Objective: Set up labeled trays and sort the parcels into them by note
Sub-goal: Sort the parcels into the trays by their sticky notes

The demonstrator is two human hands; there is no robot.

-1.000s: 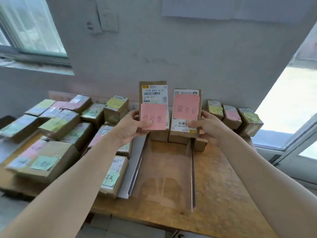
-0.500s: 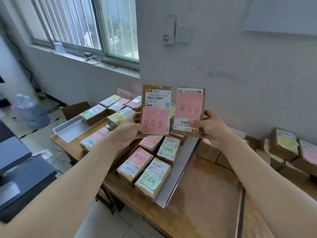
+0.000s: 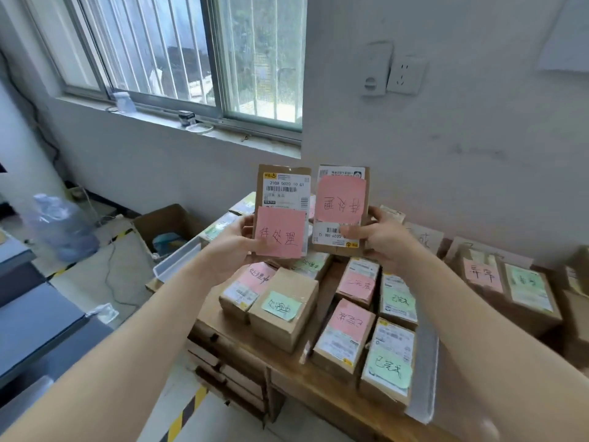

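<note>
The left hand (image 3: pixel 231 247) grips one pink-noted parcel (image 3: pixel 282 212) and the right hand (image 3: pixel 384 239) grips another (image 3: pixel 342 208), both held upright side by side above more noted parcels (image 3: pixel 347 333) on the surface (image 3: pixel 318 397) beneath the hands.

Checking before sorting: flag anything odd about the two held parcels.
The right parcel, held by the right hand, is upside down: its pink note and shipping label read inverted. The left parcel, in the left hand, reads upright. No damage shows.
</note>
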